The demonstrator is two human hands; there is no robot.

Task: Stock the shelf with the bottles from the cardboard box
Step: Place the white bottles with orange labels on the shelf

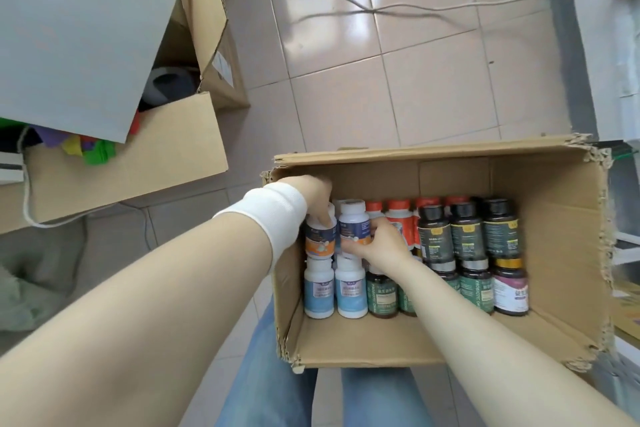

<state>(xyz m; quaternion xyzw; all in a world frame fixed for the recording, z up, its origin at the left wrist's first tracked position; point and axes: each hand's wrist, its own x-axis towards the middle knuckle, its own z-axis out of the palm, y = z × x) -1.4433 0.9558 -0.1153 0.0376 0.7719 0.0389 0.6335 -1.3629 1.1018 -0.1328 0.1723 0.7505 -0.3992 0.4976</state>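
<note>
The left hand (pixel 311 194), a white band on its wrist, reaches into the box (pixel 554 253) and curls its fingers over the cap of the corner bottle (pixel 320 241), a white one with an orange-and-blue label. The right hand (pixel 379 244) wraps round the label of the second bottle (pixel 351 222), just beside the first; both bottles stand in the box's back row, touching their neighbours, and neither looks lifted clear yet. Around them the box is packed: blue-label bottles (pixel 334 289) in front, green bottles (pixel 379 291) partly under the right forearm, red bottles (pixel 398 215) and black bottles (pixel 467 236) behind, and a purple-label bottle (pixel 510 288) at the right. With the rows this full, I judge the stocking barely begun; nearly every bottle has yet to go up. The box's near wall hides nothing much, but the right arm covers some green bottles. The shelf itself is hard to make out: the white frame (pixel 627 246) cut off at the right edge may be it, and no stocked bottles show there. To the left sits another box (pixel 138 170) of coloured scraps, and a cable (pixel 346 2) trails across the floor (pixel 415 87).
</note>
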